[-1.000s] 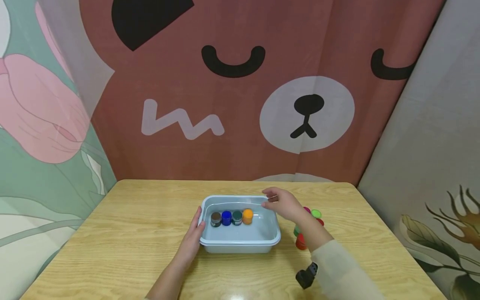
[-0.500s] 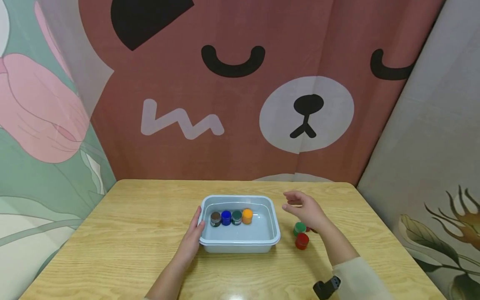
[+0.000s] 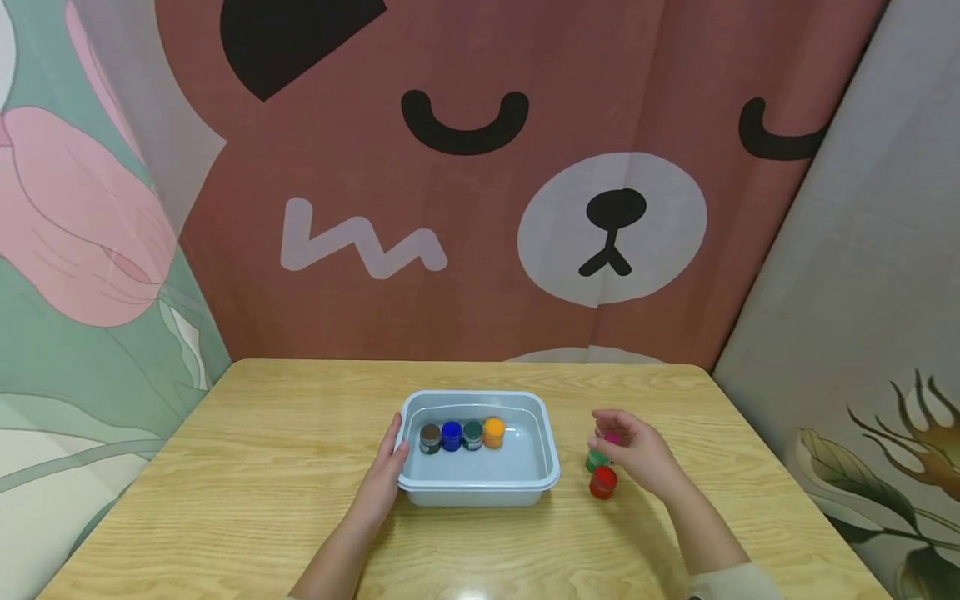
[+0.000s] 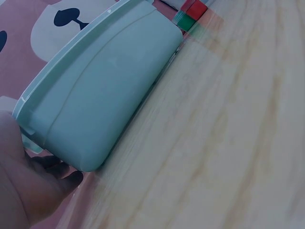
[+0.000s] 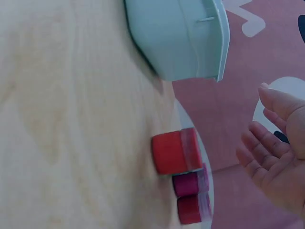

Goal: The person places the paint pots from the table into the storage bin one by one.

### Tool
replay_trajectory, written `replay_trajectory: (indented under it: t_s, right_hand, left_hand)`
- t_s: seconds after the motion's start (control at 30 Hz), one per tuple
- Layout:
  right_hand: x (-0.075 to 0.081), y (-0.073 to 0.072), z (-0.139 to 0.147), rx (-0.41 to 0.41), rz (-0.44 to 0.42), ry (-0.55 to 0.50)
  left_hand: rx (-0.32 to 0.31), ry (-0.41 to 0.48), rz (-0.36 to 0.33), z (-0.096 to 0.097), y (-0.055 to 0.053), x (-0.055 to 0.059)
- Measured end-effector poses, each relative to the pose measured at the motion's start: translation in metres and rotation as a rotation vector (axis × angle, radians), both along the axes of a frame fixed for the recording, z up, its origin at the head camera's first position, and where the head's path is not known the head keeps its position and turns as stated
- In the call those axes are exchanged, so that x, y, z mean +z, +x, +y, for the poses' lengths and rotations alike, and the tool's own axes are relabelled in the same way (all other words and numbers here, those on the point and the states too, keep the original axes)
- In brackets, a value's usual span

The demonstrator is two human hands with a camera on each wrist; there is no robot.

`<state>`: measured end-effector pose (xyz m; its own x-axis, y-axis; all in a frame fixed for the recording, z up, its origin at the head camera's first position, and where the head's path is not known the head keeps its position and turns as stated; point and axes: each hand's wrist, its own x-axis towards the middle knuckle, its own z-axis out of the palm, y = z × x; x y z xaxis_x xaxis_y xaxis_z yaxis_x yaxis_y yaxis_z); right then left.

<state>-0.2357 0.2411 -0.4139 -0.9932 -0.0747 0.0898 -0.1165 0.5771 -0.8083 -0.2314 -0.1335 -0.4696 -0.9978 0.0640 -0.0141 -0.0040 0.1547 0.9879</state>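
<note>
While the right hand [image 3: 641, 450] hangs above a cluster of small jars, its thumb and loosely bent fingers parted, the left hand [image 3: 382, 473] grips the left end of a pale blue rectangular plastic tub [image 3: 480, 486]. Just right of the tub, a round red jar [image 3: 603, 482] stands nearest the person, with a round green-lidded jar [image 3: 596, 462] just behind it and a round magenta-lidded jar [image 3: 613, 437] partly hidden by the right hand. Inside the tub, brown-lidded [image 3: 431, 438], blue [image 3: 452, 436], dark-green-lidded [image 3: 472, 436] and orange [image 3: 493, 432] jars stand upright in a row. Beneath everything lies a wood-grain table [image 3: 285, 467]; beyond hangs a reddish-brown bear-face fabric [image 3: 480, 317].
</note>
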Motion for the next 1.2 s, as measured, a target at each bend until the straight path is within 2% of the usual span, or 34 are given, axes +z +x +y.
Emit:
replay_trajectory:
  t_s: [0.23,0.43,0.57,1.2]
  right_hand:
    - [-0.013,0.012,0.006,-0.009,0.004,-0.004]
    - [-0.021,0.018,0.007,-0.034,-0.038,-0.049]
    - [-0.028,0.021,0.008,-0.042,-0.048,-0.043]
    - [-0.052,0.022,0.012,-0.069,-0.073,-0.065]
  left_hand:
    - [0.005,-0.001,-0.001,0.000,0.000,0.000]
    - [0.002,0.002,0.001,0.000,0.000,-0.001]
    - [-0.003,0.006,0.004,0.000,0.000,0.000]
    - [-0.016,0.019,0.019,-0.001,0.000,-0.002]
